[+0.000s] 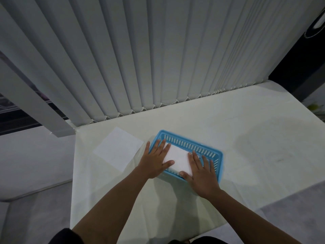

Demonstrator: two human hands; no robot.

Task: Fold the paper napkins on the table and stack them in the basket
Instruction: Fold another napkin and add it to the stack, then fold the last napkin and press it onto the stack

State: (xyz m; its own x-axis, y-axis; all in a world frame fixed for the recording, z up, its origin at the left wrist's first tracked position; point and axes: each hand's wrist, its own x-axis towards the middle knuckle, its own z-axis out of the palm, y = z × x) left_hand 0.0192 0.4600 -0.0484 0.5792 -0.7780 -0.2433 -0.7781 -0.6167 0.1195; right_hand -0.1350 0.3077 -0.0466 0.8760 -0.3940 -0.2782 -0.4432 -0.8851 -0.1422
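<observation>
Folded white paper napkins (177, 158) lie in the slotted blue plastic basket (207, 148), and I've got both hands flat on them, left hand (155, 160) and right hand (202, 173), fingers spread, gripping nothing. One unfolded white napkin (118, 149) lies flat on the cream surface (255, 138) just left of the basket.

The left hand (155, 160) covers the near left corner of the blue basket (189, 144) and one end of the folded napkin (178, 160) inside; the right hand (201, 175) hides the other end and part of the near rim; how many napkins lie stacked there cannot be told; both forearms run off the bottom edge.
</observation>
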